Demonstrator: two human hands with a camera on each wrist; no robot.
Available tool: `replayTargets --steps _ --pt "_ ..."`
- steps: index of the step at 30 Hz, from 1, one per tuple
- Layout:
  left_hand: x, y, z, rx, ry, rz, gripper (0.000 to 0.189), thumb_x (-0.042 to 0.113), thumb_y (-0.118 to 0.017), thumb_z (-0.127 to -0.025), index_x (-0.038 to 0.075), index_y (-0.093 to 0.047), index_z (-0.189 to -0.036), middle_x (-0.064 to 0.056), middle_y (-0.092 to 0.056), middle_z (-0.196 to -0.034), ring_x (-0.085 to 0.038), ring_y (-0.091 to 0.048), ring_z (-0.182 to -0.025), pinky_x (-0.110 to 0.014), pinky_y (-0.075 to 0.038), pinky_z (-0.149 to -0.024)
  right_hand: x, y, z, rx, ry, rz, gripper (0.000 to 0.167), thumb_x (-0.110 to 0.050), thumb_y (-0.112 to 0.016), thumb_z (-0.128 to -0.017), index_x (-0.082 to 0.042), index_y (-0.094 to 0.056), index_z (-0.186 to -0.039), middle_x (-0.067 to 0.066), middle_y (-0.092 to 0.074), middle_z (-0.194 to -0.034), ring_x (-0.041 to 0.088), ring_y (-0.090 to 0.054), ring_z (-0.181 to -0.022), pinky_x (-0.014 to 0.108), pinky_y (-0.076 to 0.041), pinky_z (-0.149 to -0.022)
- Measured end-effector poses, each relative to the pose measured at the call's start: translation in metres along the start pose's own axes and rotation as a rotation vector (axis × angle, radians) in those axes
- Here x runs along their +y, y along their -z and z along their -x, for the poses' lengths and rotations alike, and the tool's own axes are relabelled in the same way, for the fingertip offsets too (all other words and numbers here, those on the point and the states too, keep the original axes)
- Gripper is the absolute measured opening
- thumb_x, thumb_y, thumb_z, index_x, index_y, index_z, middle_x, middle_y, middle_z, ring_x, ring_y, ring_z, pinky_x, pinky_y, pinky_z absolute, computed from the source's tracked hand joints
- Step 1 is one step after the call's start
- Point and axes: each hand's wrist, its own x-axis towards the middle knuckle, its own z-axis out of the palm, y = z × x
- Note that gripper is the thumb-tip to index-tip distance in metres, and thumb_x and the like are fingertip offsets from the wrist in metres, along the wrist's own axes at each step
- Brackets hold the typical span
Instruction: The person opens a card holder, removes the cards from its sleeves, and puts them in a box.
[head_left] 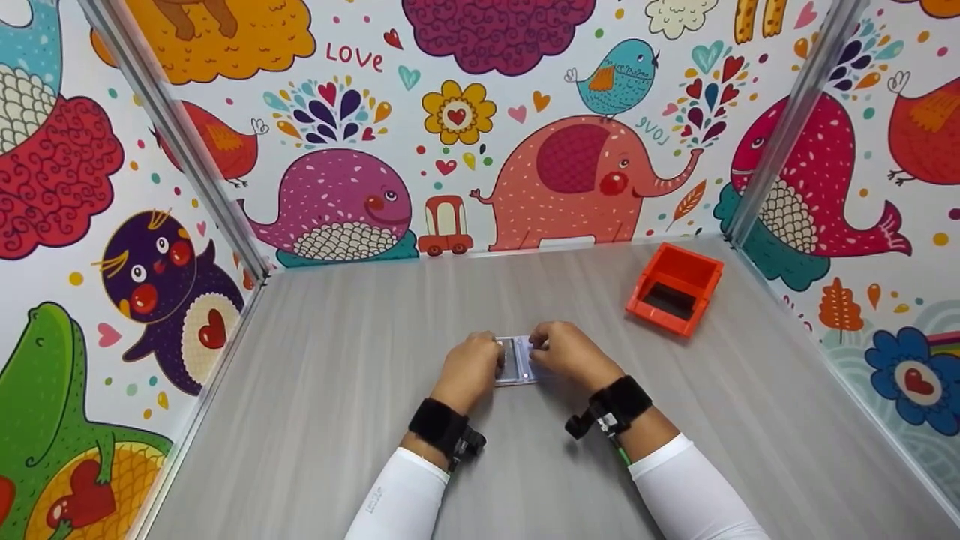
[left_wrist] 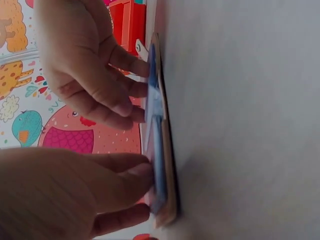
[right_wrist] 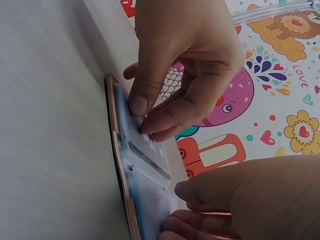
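Note:
A card holder (head_left: pixel 523 371) with clear plastic sleeves and a thin brown cover lies opened out on the table. In the right wrist view a card (right_wrist: pixel 150 152) with a dark stripe and white print shows in one of its sleeves. My left hand (head_left: pixel 471 367) is at the left half, thumb and fingertips pinching at the card. My right hand (head_left: pixel 574 351) is at the right half, its curled fingers and thumb at the edge of a clear sleeve (right_wrist: pixel 152 207). The fingers partly hide both halves.
An orange-red plastic bin (head_left: pixel 679 289) stands at the back right of the grey table (head_left: pixel 337 360), something dark inside it. Printed cartoon walls (head_left: pixel 450 172) enclose the back and both sides, with metal posts (head_left: pixel 787 127) at the corners.

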Motion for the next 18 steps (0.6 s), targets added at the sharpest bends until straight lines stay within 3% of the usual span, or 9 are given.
replayTargets --steps 7,18 --pt "-0.0102 0.0057 -0.0011 -0.032 0.075 0.006 0.014 0.002 -0.082 -0.089 0.011 -0.087 -0.097 -0.006 -0.075 -0.100 -0.027 -0.071 -0.094 -0.046 -0.062 -0.084 0.0012 -0.0023 0.0014 -0.001 -0.013 0.018 0.013 -0.008 -0.080 -0.095 -0.003 -0.081 -0.107 0.012 -0.082 -0.103 0.022 -0.073 -0.093 0.043 -0.064 -0.088" --pt "-0.0100 0.0077 0.0010 -0.063 0.076 0.022 0.006 0.008 -0.088 -0.089 0.011 -0.086 -0.093 -0.004 -0.077 -0.097 -0.024 -0.069 -0.092 -0.045 -0.062 -0.085 0.0006 -0.0031 -0.0014 0.027 0.031 0.054 0.017 -0.009 -0.082 -0.093 0.000 -0.082 -0.107 0.017 -0.083 -0.105 0.030 -0.075 -0.099 0.051 -0.063 -0.097"
